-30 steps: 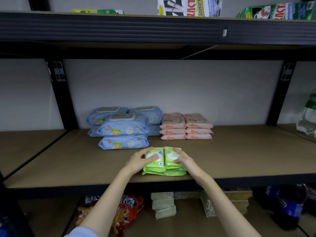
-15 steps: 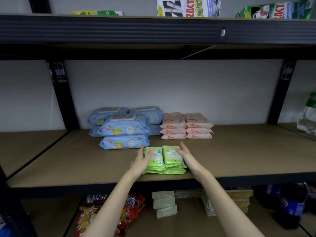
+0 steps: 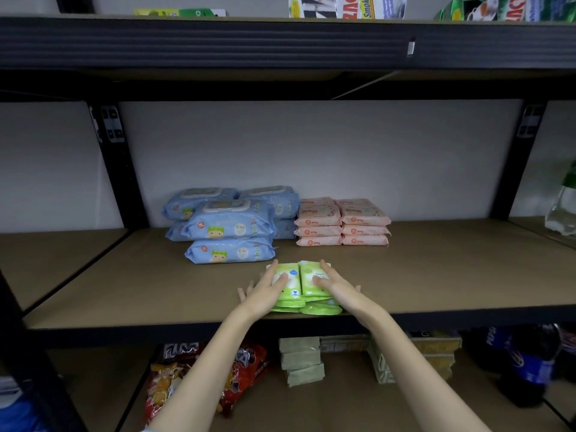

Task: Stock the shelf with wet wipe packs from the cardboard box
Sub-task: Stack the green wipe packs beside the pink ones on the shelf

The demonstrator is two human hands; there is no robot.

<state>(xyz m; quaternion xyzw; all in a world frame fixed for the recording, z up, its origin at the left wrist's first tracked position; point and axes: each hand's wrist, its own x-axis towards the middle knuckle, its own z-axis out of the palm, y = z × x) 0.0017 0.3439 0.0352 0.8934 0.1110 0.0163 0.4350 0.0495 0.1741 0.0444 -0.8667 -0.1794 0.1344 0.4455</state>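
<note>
Shelf (image 3: 436, 275): brown board, middle tier, holds all wipe stock.
Blue packs (image 3: 230, 227): stacked at back left.
Pink packs (image 3: 341, 221): two stacks just right of the blue.
Green packs (image 3: 300, 286): two low stacks side by side near the front edge, long axes running front to back, directly under both palms.
Left hand (image 3: 268, 289): fingers straight, flat on the left stack.
Right hand (image 3: 338, 288): likewise on the right stack. Judged next: push rearward; hands equally near.
</note>
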